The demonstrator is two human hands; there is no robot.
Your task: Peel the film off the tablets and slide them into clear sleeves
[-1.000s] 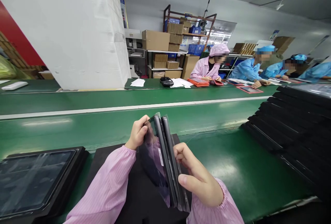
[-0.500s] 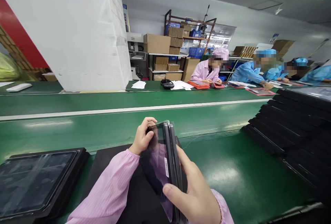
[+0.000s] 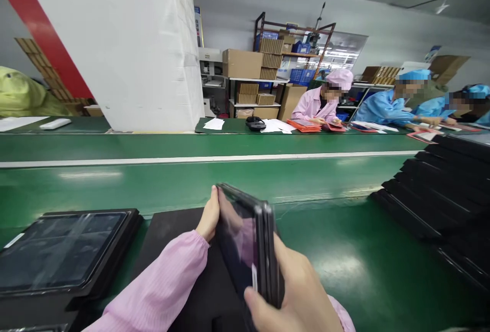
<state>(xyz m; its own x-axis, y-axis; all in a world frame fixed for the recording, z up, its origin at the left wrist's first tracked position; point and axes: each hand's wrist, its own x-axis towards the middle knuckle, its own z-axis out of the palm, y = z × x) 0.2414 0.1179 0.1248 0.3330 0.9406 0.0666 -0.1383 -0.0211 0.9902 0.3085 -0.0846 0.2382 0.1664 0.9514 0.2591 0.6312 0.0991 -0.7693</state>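
Observation:
Two dark, glossy tablet-like panels (image 3: 239,242) stand on edge together, tilted, over a black tray (image 3: 168,235). My right hand (image 3: 302,286) grips their near right side, thumb on the glossy face and fingers behind. At the far left edge, my left hand (image 3: 210,216) presses against the panels; its fingers are mostly hidden behind them. A small white label shows low on the front panel's face.
Another wrapped panel (image 3: 65,250) lies in a black tray at left. A tall stack of black trays (image 3: 440,194) stands at right. Across the green work surface (image 3: 268,168), people in pink (image 3: 319,99) and blue (image 3: 386,104) handle flat items.
The panels have turned so their top edge slants towards me. My left hand has shifted from their upper edge to the far left side. The view has swung slightly right to left across the scene.

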